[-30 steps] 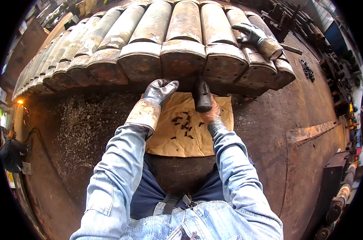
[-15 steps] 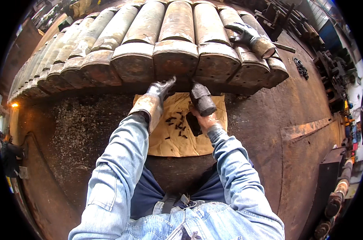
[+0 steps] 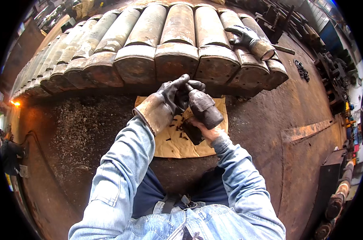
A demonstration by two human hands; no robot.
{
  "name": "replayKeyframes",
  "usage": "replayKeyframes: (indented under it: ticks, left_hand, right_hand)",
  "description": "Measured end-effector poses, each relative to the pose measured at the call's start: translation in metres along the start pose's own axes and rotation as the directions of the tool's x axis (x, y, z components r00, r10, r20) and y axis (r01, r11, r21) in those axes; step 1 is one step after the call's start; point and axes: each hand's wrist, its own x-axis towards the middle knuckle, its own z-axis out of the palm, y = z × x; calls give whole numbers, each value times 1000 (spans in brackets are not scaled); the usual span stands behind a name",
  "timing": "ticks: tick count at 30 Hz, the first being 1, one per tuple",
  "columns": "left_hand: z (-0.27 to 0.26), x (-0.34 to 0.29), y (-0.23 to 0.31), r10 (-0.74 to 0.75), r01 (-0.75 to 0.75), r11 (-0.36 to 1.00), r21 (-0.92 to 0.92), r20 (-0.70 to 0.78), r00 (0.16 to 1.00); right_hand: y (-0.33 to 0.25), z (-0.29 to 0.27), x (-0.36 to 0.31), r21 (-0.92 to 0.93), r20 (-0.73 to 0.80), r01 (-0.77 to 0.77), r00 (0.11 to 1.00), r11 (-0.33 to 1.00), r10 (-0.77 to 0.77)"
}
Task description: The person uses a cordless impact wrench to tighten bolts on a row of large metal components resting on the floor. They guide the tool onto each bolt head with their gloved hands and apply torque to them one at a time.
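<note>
My left hand (image 3: 167, 102), in a dark, worn work glove, is closed around the narrow upper end of a dark stubby cylindrical object (image 3: 205, 110). My right hand (image 3: 209, 134) is bare and grips that object from below. What kind of object it is cannot be told. Both hands hover above a sheet of brown cardboard (image 3: 169, 146) strewn with small dark chips. Just beyond lies a row of big rusty metal cylinders (image 3: 175, 60), their flat ends facing me. My denim sleeves come in from the lower edge.
A spare work glove (image 3: 249, 38) lies on the cylinders at the upper right. The floor is rusty steel plate (image 3: 269, 128), with grit and metal shavings (image 3: 77, 120) on the left. A chain (image 3: 301, 70) and dark scrap sit at the right; an orange light (image 3: 15, 103) glows far left.
Both hands have drawn back from the cylinder ends toward me. The dark object has tilted, and my left hand has moved onto its upper end.
</note>
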Motion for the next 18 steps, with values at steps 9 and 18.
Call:
replayKeyframes:
  ticks: [9,18]
  left_hand:
    - [20,-3,-7,172,-193,981,-30,-335,926]
    - [54,-27,-12,147,-222,948,-230,-303,942]
  right_hand:
    - [-44,-3,-8,-386,49,215,976,897,-212]
    - [-32,-1,-20,188,40,-152,988,970,147]
